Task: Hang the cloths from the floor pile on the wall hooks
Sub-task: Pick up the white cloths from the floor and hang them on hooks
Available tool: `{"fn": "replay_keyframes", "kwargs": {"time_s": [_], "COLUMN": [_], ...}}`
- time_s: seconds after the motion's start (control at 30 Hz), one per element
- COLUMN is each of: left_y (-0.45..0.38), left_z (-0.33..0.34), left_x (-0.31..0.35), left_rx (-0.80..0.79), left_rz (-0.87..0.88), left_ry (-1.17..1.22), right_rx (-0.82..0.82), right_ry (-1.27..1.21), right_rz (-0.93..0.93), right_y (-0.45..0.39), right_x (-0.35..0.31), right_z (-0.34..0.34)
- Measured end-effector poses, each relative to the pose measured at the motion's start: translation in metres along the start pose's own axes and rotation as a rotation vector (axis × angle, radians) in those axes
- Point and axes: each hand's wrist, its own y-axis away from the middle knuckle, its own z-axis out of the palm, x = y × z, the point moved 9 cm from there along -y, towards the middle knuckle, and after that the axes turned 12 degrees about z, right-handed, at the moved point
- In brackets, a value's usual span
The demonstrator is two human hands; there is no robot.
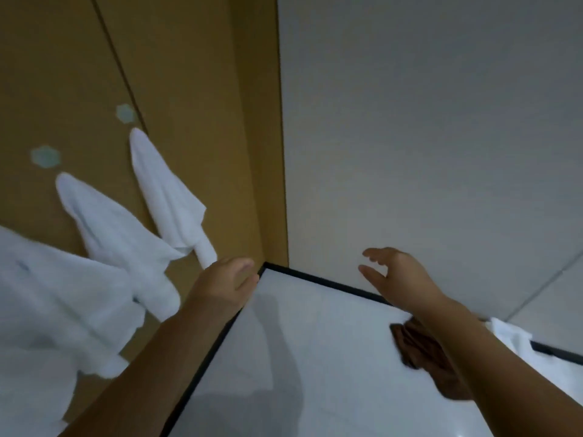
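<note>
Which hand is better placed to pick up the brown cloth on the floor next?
Probably the right hand: it is open and empty, and its arm passes directly over the brown cloth. The left hand is over by the wooden wall, beside the hanging white cloths.

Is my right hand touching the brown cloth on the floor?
Apart. In the head view the right hand is raised with fingers spread and empty, up by the wall, while the brown cloth lies lower, under the forearm.

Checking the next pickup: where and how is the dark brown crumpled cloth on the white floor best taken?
Pinch the dark brown crumpled cloth at its exposed upper-left bunched edge, coming from above; the right forearm hides the rest. The open right hand is nearest.
</note>
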Motion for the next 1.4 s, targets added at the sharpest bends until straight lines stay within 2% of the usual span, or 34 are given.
{"fn": "replay_keyframes", "kwargs": {"time_s": [0.2, 0.33, 0.5, 0.77, 1.1, 1.4], "left_y": [-0.022, -0.023, -0.005, 0.029, 0.046, 0.029], "left_z": [0.097, 0.152, 0.206, 0.268, 0.356, 0.426], "left_x": [0.043, 0.068, 0.092, 0.142, 0.229, 0.295], "left_rx": [-0.22, -0.379, -0.586, -0.792, -0.907, -0.904], "left_rz": [0.139, 0.28, 0.417, 0.555, 0.573, 0.458], "left_ry": [0.08, 0.121, 0.129, 0.1, 0.111, 0.109], "right_rx": [0.105, 0.174, 0.206, 0.2, 0.2, 0.147], "right_ry": [-0.021, -0.039, 0.015, -0.064, -0.146, -0.123], "right_rz": [0.333, 0.53, 0.788, 1.108, 1.256, 1.155], "right_y": [0.064, 0.127, 0.209, 0.319, 0.37, 0.321], "right_x": [0.11, 0.147, 0.188, 0.237, 0.335, 0.444], "right_z": [-0.03, -0.037, -0.006, 0.034, 0.017, -0.06]}}
